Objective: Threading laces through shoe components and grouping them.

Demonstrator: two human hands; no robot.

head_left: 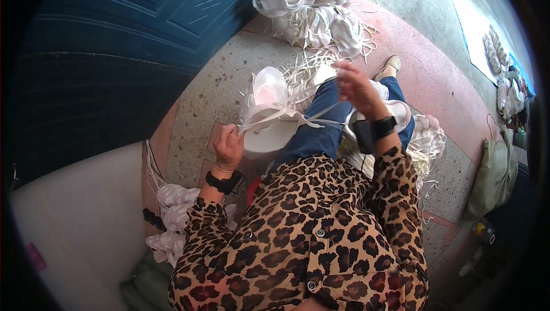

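Note:
My left hand (228,149) is closed, thumb and fingers pinching a white lace (260,121) beside my left knee. My right hand (360,90) is raised over my right thigh, slightly blurred, its fingers curled together at the end of a white strand. Between my hands the laces stretch across my jeans and cross near a small knot (306,119). Next to my left hand stands a white and pale pink piece, apparently a shoe upper (269,89), with a white rounded piece (264,139) below it. Another pale shoe piece (398,113) lies across my right leg, partly hidden by my wrist.
Bundled white shoe uppers (312,10) with trailing laces are heaped ahead of me. More pale pieces lie at my left (175,211) and right (427,136). A blue door (143,19) stands at the left. A green sack (490,176) is at the far right.

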